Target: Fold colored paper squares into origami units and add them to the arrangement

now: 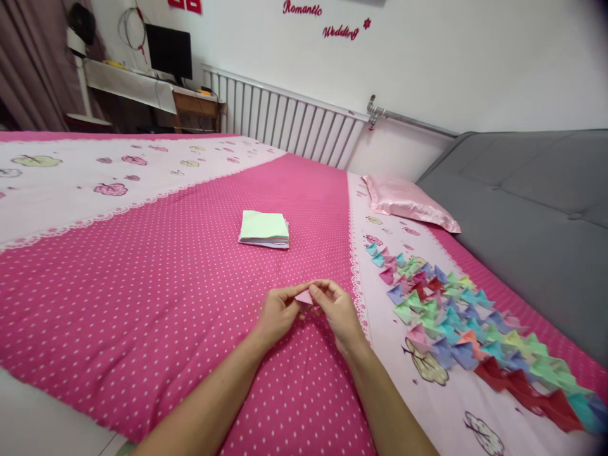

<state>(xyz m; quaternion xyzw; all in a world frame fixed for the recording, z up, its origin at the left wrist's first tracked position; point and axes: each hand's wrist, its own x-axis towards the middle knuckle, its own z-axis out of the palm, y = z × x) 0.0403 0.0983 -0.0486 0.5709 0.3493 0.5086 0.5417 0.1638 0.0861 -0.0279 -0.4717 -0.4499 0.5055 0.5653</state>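
A small folded piece of pink paper [304, 296] is pinched between both my hands, above the dotted pink bedspread. My left hand [280, 311] grips its left side between thumb and fingers. On the right side, my right hand [335, 308] has its thumb pressed on the paper, with the fingers curled behind it. Fingers partly cover the paper, so its full shape is hidden. Beyond my hands lies a stack of square coloured paper [263, 227], its top sheet pale green. Rows of folded paper boats [446, 323] in many colours stand to the right.
The bed [156, 272] spreads under everything. A pink satin pillow [408, 204] rests against the grey headboard [527, 209] at right. Behind the bed are a white radiator [285, 117] and a desk [128, 85] with a black monitor [170, 52].
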